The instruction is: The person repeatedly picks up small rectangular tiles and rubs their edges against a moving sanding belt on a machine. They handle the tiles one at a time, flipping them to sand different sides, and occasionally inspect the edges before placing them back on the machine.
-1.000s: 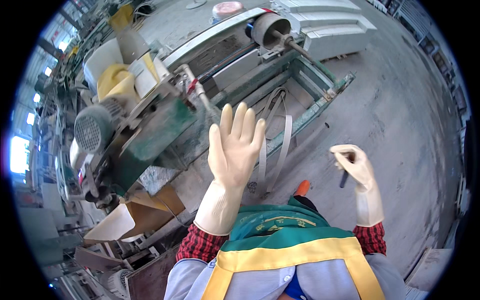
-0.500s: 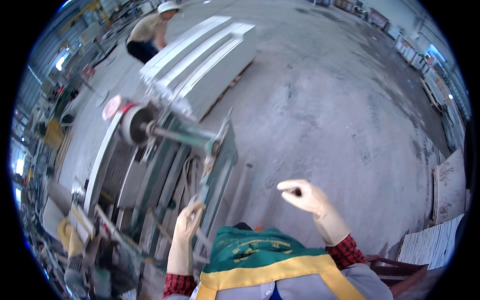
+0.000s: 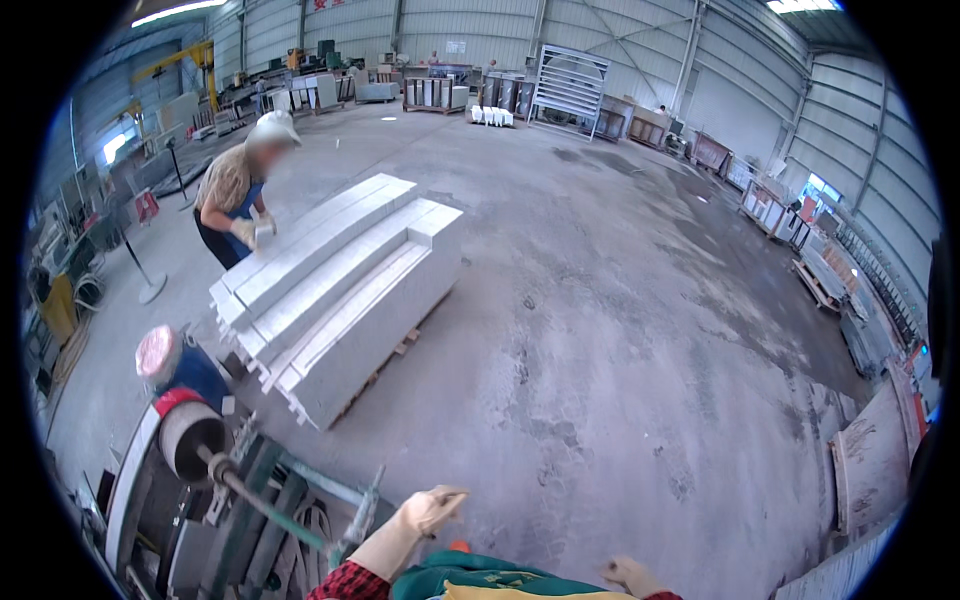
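My left hand (image 3: 435, 508), in a cream rubber glove, hangs beside the green metal machine frame (image 3: 290, 500). Its fingers are bent and pressed together, with nothing seen in them. At the lower edge, my right hand (image 3: 632, 575), gloved alike, is partly cut off by the picture; its fingers look curled and no object shows in them. Between the hands is my green and yellow apron (image 3: 500, 578). Ahead to the left, long white stone slabs (image 3: 350, 280) are stacked on a wooden pallet (image 3: 405, 345). Neither hand touches the stack.
A co-worker (image 3: 235, 195) in a pale cap and gloves leans over the stack's left side. A grey roller (image 3: 190, 438) on a shaft and a blue drum (image 3: 200, 378) stand at the lower left. Slabs (image 3: 870, 460) lean at the right; racks (image 3: 570, 90) line the far wall.
My view has tilted up, bringing in the far hall. The left hand now points rightward; the right hand shows lower, near the edge. The co-worker stands more upright.
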{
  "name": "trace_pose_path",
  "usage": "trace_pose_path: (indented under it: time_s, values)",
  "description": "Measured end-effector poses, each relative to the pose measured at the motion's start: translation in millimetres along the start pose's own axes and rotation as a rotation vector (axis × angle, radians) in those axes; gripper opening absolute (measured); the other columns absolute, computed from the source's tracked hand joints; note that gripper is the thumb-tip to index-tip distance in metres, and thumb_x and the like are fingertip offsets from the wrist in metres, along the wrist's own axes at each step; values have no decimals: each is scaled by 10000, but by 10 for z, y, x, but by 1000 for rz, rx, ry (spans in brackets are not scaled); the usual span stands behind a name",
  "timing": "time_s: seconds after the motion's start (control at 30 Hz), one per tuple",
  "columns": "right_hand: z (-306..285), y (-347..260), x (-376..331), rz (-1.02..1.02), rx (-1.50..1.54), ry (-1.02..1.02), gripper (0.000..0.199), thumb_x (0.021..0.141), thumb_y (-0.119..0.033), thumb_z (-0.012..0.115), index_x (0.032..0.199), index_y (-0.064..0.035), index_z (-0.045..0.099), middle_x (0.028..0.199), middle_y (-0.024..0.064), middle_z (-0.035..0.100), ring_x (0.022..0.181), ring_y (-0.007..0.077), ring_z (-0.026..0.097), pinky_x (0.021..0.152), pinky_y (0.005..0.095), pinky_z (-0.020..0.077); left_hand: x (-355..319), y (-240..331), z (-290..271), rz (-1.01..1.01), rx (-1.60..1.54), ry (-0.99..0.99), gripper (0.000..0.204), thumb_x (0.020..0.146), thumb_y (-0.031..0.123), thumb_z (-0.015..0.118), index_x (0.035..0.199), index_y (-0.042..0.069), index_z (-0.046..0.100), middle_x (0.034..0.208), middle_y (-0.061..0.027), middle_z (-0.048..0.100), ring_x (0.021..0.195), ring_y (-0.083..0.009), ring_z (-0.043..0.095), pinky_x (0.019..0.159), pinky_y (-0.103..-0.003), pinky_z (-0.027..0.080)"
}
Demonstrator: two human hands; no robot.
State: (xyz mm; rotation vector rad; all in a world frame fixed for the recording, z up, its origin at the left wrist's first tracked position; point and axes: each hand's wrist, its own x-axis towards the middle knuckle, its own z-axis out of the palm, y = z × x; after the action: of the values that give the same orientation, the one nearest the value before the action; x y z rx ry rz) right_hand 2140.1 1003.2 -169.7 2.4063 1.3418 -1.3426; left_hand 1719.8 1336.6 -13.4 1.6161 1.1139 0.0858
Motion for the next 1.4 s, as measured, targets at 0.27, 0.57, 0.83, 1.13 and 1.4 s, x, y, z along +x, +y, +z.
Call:
trace_pose_path:
  time_s: [0.27, 0.57, 0.83, 1.13, 1.4]
  values:
    - [-952, -63, 979, 205, 470, 68, 348, 792, -377, 709, 974, -83, 741, 752, 141, 699, 690, 282, 681, 680, 391, 528, 2196, 625, -377, 232, -43, -107, 469, 988, 443, 531, 1332, 134, 609, 1110, -95, 709, 756, -171, 652, 727, -298, 545]
    - [-3054, 244, 3200, 84, 441, 362, 291, 773, -320, 724, 936, -80, 753, 693, 158, 678, 650, 287, 675, 638, 393, 522, 4054, 987, -1130, -45, 198, 14, 532, 928, 415, 579, 1372, 123, 568, 1246, -161, 662, 1154, -285, 629, 978, -382, 494]
    - [-6244, -2570, 5430, -396, 86, 496, 299, 825, -274, 698, 1116, -219, 740, 870, 118, 725, 803, 272, 688, 768, 371, 540, 5653, 1501, -2038, -66, 153, 171, 493, 942, 360, 563, 1350, 83, 578, 1240, -182, 661, 1168, -280, 629, 978, -374, 488]
    - [-7356, -2338, 6932, -212, -34, -125, 320, 881, -384, 658, 1145, -213, 716, 961, 103, 737, 882, 253, 696, 813, 373, 536, 8058, 2355, -3475, 13, -97, 189, 470, 956, 320, 567, 1342, 52, 578, 1227, -145, 677, 1151, -253, 640, 972, -341, 485]
    - [-8096, -2453, 8038, 217, 265, -3, 326, 863, -358, 663, 1092, -135, 726, 890, 100, 723, 846, 241, 688, 799, 364, 528, 9834, 2621, -4447, 51, -44, 141, 445, 960, 291, 579, 1341, 61, 576, 1185, -146, 693, 1105, -244, 657, 967, -333, 492]
